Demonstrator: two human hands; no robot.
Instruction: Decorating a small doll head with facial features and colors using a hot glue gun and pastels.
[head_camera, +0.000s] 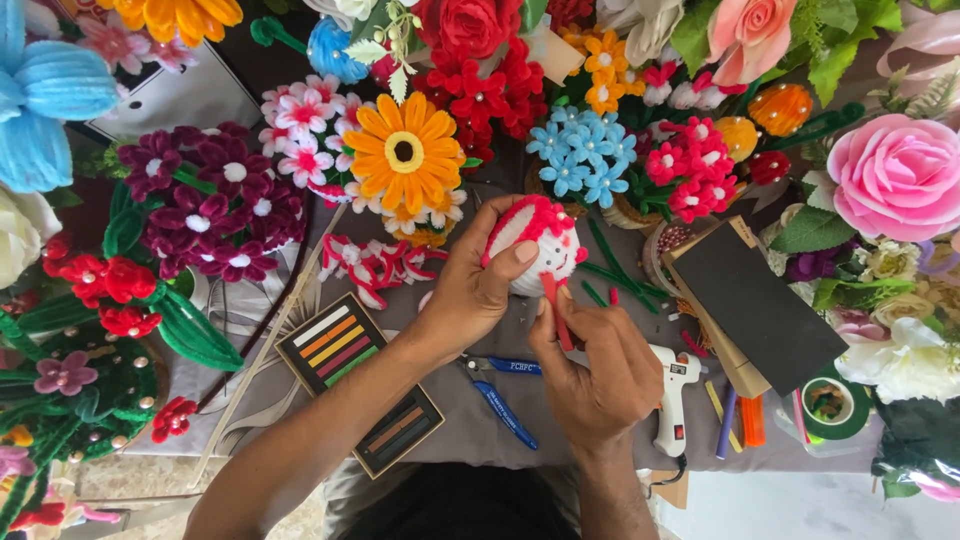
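Left hand (478, 290) has its fingers curled around a white fuzzy ball (535, 255), thumb pressed flat on the front of it. The ball has red pipe-cleaner trim running over the top and down one side, and it sits right in the middle of the view, held up just above the grey table cloth (450, 420). Right hand (600, 365) is pinching a red pipe cleaner (556, 312) between thumb and forefinger, and the top end of that stem touches the underside of the ball. The other fingers of that hand are folded in loosely.

Just below the hands there's a pair of blue-handled pliers (500, 390) lying on the cloth, and a white glue gun (672, 395) just beside the right wrist. A few green stem bits (610, 262) are scattered right behind the ball. Left of the forearm sits an open box of coloured sticks (330, 345), with a second, darker tray (400, 432) near it. To the right is a flat black box (755, 300) and a roll of green tape (830, 400).

All around the edge it's fuzzy flowers everywhere: a big orange daisy (405, 152), a blue bunch (580, 155), purple ones (215, 205), and a pink rose (895, 175) on the far right.
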